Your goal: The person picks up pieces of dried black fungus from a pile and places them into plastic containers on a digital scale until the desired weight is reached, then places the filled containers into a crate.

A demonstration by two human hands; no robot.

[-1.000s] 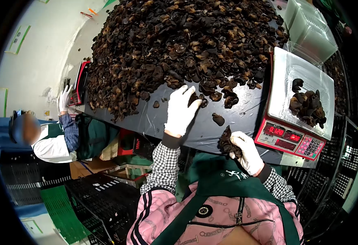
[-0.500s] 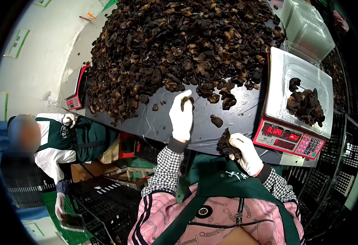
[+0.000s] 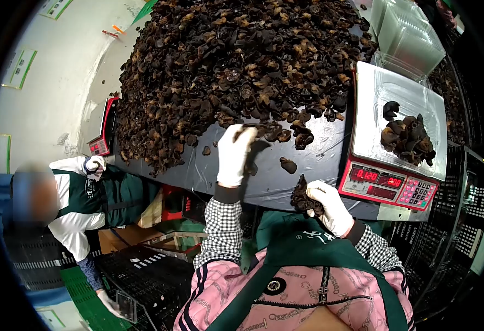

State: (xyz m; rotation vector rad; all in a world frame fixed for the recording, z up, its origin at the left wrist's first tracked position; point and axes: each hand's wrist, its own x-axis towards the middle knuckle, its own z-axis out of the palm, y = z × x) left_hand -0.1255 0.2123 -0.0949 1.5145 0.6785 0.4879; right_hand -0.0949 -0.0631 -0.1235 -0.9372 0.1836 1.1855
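The right hand (image 3: 329, 208) is closing around a clump of dark mushroom pieces (image 3: 306, 197), with its thumb and fingers gripping it over the near edge of the surface (image 3: 198, 175). The left hand (image 3: 235, 157) is reaching over the surface with its fingers bent, and its fingertips are meeting a few pieces at the edge of the large mushroom pile (image 3: 225, 71); whether it is gripping one cannot be told.

Between the two hands, a loose piece (image 3: 288, 165) is lying on the surface. Another small piece (image 3: 206, 150) is resting just left of the left hand. The pile is spreading out beyond both hands.

To the right of the right hand and farther out, a red scale (image 3: 388, 185) is showing lit red digits and carrying a clear tray (image 3: 407, 99) with a mushroom portion (image 3: 408, 139) sitting in it. Beyond the scale, clear containers (image 3: 410, 41) are standing in a stack.

Well left of the left hand, a second scale (image 3: 103, 129) is standing near a co-worker (image 3: 96, 193), who is holding a clear box (image 3: 126, 307) low down.
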